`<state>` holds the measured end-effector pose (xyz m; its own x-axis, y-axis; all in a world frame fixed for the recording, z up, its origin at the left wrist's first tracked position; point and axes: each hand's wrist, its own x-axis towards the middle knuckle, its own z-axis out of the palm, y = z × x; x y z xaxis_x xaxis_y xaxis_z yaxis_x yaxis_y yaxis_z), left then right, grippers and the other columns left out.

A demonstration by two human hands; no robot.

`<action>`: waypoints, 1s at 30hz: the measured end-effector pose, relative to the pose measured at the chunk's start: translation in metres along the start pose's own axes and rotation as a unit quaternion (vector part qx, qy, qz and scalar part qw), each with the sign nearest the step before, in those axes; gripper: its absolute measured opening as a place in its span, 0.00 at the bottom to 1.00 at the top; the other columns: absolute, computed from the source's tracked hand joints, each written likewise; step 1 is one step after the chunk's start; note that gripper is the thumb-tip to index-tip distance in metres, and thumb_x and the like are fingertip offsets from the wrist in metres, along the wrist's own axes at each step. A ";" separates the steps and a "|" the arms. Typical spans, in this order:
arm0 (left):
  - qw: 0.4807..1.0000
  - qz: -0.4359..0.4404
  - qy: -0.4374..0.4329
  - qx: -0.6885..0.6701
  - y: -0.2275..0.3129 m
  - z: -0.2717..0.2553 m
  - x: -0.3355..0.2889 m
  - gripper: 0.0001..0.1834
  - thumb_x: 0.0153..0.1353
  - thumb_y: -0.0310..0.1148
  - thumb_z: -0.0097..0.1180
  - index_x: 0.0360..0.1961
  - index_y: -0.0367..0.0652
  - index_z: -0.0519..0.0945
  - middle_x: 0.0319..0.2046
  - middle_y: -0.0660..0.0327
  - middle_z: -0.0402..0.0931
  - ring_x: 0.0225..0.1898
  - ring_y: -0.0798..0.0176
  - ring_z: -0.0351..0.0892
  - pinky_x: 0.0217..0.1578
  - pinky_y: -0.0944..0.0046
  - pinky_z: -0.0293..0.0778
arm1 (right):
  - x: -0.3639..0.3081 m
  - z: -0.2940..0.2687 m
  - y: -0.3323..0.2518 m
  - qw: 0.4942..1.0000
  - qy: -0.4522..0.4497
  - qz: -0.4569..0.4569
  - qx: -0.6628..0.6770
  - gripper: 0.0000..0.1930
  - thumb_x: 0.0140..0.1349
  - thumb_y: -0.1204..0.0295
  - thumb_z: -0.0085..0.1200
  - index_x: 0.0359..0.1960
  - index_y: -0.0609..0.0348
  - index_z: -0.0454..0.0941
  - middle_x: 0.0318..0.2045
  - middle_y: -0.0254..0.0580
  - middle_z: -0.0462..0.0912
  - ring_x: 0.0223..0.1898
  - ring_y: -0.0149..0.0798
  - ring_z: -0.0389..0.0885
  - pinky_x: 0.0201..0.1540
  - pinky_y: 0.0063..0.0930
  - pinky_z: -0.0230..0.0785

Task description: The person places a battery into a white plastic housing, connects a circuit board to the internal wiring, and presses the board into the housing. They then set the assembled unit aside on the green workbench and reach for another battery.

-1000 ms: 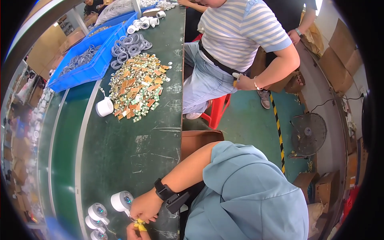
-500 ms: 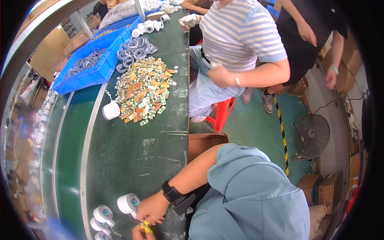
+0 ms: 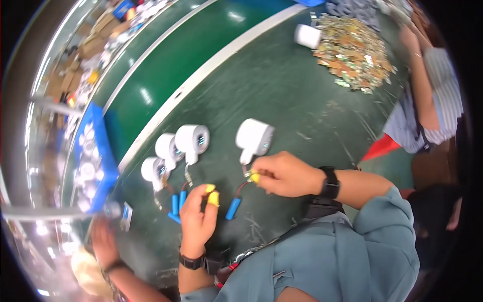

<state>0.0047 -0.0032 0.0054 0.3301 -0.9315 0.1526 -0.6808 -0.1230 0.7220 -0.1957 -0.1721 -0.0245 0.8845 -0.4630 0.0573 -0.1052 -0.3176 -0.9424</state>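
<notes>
My right hand (image 3: 287, 174) is closed in a pinch, a yellow finger cover showing at its fingertips. Between them is a small circuit board (image 3: 247, 174) on thin wires, joining a white round housing (image 3: 252, 136) to a blue cylindrical battery (image 3: 233, 208) lying on the table. My left hand (image 3: 197, 221) is raised beside it, thumb and forefinger apart in yellow covers, holding nothing. Left of it lie several blue batteries (image 3: 175, 204), wired to a row of white housings (image 3: 187, 138) with clear lens ends.
A heap of small circuit boards (image 3: 352, 53) lies at the far right, by another white housing (image 3: 307, 36). A co-worker's hand (image 3: 104, 244) rests at lower left near a blue bin (image 3: 95, 161). Another person's arm (image 3: 424, 95) is at right. A pale rail (image 3: 206, 68) borders the green belt (image 3: 166, 80).
My view has swung left, bringing the housings and batteries to the middle. My hands, close together before, are now apart; the left has its fingers spread.
</notes>
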 end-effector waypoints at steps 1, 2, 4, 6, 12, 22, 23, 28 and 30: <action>1.000 -0.013 -0.005 0.004 0.002 -0.002 -0.001 0.15 0.57 0.20 0.57 0.47 0.35 0.77 0.38 0.55 0.80 0.37 0.60 0.81 0.41 0.64 0.76 | 0.002 -0.002 0.000 1.000 -0.020 -0.013 0.008 0.04 0.64 0.74 0.51 0.37 0.60 0.76 0.24 0.40 0.82 0.22 0.33 0.83 0.24 0.27 0.72; 1.000 -0.024 -0.014 0.007 0.006 -0.008 -0.003 0.15 0.57 0.21 0.59 0.46 0.35 0.77 0.37 0.56 0.80 0.36 0.63 0.80 0.41 0.66 0.75 | 0.004 -0.001 -0.002 0.999 -0.026 0.002 0.028 0.04 0.64 0.75 0.50 0.38 0.62 0.75 0.25 0.39 0.83 0.22 0.30 0.83 0.24 0.25 0.73; 0.994 -0.020 -0.104 0.005 0.007 -0.016 -0.004 0.17 0.55 0.22 0.62 0.47 0.35 0.76 0.36 0.56 0.79 0.37 0.61 0.80 0.40 0.64 0.76 | 0.003 -0.002 -0.004 0.998 -0.036 0.021 0.047 0.04 0.64 0.77 0.50 0.38 0.63 0.75 0.26 0.38 0.84 0.23 0.28 0.83 0.24 0.22 0.73; 0.986 -0.001 -0.158 0.058 0.016 -0.014 -0.002 0.23 0.50 0.30 0.69 0.46 0.37 0.74 0.36 0.54 0.76 0.37 0.53 0.79 0.40 0.60 0.75 | 0.003 -0.004 -0.004 0.995 -0.042 0.056 0.068 0.04 0.64 0.78 0.50 0.38 0.64 0.75 0.26 0.38 0.83 0.24 0.27 0.83 0.24 0.21 0.72; 0.979 0.113 -0.139 0.093 0.006 0.000 -0.011 0.20 0.50 0.31 0.64 0.43 0.40 0.73 0.37 0.52 0.72 0.39 0.45 0.74 0.41 0.52 0.71 | 0.007 0.002 -0.013 0.988 -0.044 0.113 0.098 0.05 0.66 0.77 0.48 0.39 0.63 0.75 0.29 0.35 0.81 0.23 0.23 0.80 0.21 0.15 0.70; 0.989 0.120 -0.077 0.039 -0.003 0.006 -0.016 0.16 0.52 0.26 0.57 0.44 0.39 0.72 0.37 0.54 0.70 0.37 0.48 0.76 0.37 0.53 0.74 | -0.003 0.002 -0.006 0.999 0.015 0.050 0.014 0.02 0.62 0.82 0.47 0.33 0.63 0.72 0.25 0.33 0.77 0.19 0.22 0.72 0.19 0.16 0.60; 0.990 0.117 -0.071 0.041 -0.005 0.010 -0.015 0.16 0.52 0.26 0.57 0.44 0.39 0.72 0.37 0.54 0.70 0.37 0.48 0.76 0.37 0.53 0.74 | -0.003 0.001 -0.005 0.999 0.003 -0.033 -0.004 0.01 0.61 0.81 0.50 0.32 0.63 0.73 0.23 0.33 0.76 0.18 0.21 0.70 0.20 0.16 0.58; 0.983 0.175 -0.061 0.009 -0.003 0.017 -0.013 0.17 0.51 0.26 0.58 0.44 0.40 0.73 0.38 0.54 0.72 0.38 0.49 0.76 0.41 0.53 0.73 | -0.009 0.001 -0.009 0.992 0.007 -0.124 0.022 0.00 0.58 0.80 0.51 0.30 0.62 0.74 0.21 0.32 0.74 0.18 0.21 0.67 0.21 0.17 0.57; 0.985 0.163 -0.046 0.035 -0.004 0.012 -0.010 0.17 0.50 0.26 0.58 0.43 0.41 0.74 0.38 0.54 0.72 0.39 0.48 0.76 0.42 0.52 0.73 | -0.008 -0.004 -0.011 0.996 0.023 -0.047 0.076 0.02 0.60 0.80 0.49 0.31 0.62 0.74 0.22 0.33 0.75 0.20 0.23 0.70 0.23 0.19 0.60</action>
<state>-0.0039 0.0024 -0.0066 0.0270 -0.9522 0.3044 -0.7858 0.1680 0.5952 -0.2035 -0.1681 -0.0137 0.8647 -0.4763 0.1594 0.0503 -0.2335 -0.9710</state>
